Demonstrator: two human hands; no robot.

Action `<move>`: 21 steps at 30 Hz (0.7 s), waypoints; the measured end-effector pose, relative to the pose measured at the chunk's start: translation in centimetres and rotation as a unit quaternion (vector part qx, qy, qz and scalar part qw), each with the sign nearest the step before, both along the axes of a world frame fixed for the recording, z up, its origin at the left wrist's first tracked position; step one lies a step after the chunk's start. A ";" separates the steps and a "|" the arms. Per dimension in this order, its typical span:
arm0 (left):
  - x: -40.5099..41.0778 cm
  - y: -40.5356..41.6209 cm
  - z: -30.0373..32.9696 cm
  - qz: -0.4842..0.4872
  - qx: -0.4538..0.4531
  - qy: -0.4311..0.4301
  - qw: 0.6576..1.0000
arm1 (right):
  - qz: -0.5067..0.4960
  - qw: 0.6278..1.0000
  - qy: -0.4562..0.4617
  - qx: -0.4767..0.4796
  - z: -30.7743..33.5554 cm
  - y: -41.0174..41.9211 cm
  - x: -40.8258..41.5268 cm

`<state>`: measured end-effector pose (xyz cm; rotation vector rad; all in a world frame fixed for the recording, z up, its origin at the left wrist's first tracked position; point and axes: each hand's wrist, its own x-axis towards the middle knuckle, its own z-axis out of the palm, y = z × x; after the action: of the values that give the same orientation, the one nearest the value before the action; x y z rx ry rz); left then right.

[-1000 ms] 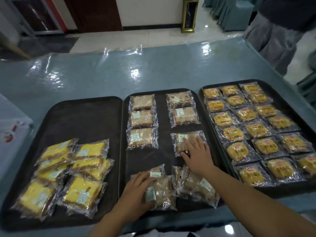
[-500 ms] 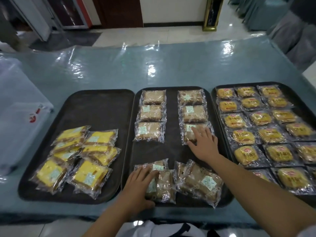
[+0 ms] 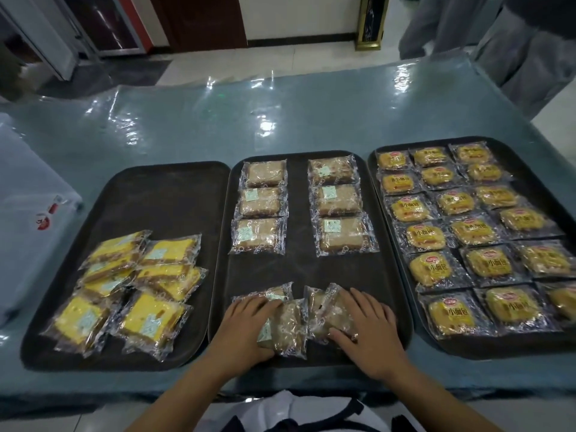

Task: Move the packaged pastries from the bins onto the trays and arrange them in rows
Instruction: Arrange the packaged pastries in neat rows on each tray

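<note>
Three dark trays lie side by side. The middle tray (image 3: pixel 299 269) carries two columns of brown packaged pastries, three on the left (image 3: pixel 260 207) and three on the right (image 3: pixel 338 207). At its near end sits a loose heap of brown packs (image 3: pixel 299 319). My left hand (image 3: pixel 244 330) rests flat on the heap's left side. My right hand (image 3: pixel 364 330) lies on the heap's right side, thumb against a pack. The left tray (image 3: pixel 162 194) holds a jumbled pile of yellow cake packs (image 3: pixel 134 288). The right tray (image 3: pixel 536 169) is covered with neat rows of round yellow buns (image 3: pixel 467 229).
A translucent plastic bin (image 3: pixel 28 219) stands at the left edge of the blue plastic-covered table (image 3: pixel 249 120). A person in grey clothing stands beyond the table's far right corner (image 3: pixel 514 32). The far half of the left tray is bare.
My right hand has left the third pack of the right column and come back to the near heap. My left hand stays on the heap. The camera has tilted and shifted.
</note>
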<state>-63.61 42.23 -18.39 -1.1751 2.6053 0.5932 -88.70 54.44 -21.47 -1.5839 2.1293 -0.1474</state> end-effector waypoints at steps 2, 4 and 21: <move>0.1 -0.5 0.4 0.015 -0.007 0.023 1.000 | -0.005 1.000 -0.003 -0.019 -0.2 0.2 0.0; 0.2 -1.2 0.7 0.035 -0.009 0.029 0.999 | -0.009 0.999 -0.013 -0.028 -0.4 0.5 0.0; -2.1 -10.8 0.7 0.134 -0.103 0.082 0.982 | -0.020 0.999 -0.013 -0.032 0.1 0.9 0.3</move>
<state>-65.70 31.42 -17.70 -1.6261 2.7168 0.4965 -88.40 55.31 -21.39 -1.5660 2.1583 -0.2494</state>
